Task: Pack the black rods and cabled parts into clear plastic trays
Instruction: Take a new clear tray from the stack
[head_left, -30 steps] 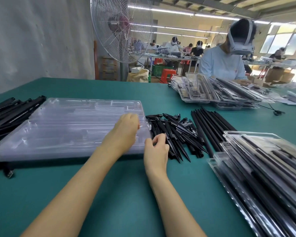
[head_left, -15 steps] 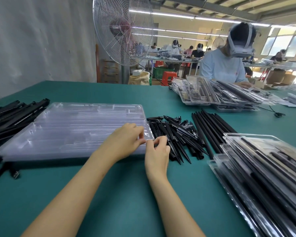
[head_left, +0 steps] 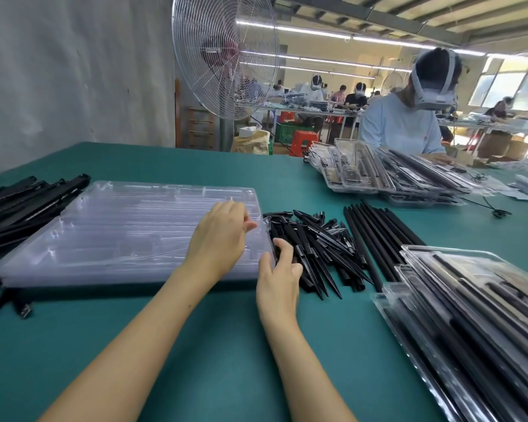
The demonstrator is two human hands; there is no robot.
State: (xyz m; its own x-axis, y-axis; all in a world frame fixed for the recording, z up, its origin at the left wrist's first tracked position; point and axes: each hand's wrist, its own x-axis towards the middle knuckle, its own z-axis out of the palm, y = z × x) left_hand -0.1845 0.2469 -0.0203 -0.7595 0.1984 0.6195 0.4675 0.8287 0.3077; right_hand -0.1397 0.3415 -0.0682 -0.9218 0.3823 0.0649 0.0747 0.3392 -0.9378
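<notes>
Looking down from the head camera, the left hand [head_left: 220,239] pinches the lifted right edge of the top tray [head_left: 263,223] between thumb and curled fingers. That tray belongs to a stack of clear moulded plastic trays [head_left: 119,233] on the green table [head_left: 195,345]. The right hand [head_left: 276,278] nips the stack's near right corner with thumb and bent forefinger. A heap of short black pointed rods [head_left: 314,248] lies just beside that edge, with long black rods [head_left: 378,233] beyond. Thin nested trays cling, so two may rise together, or the flexing edge may scatter the heap.
</notes>
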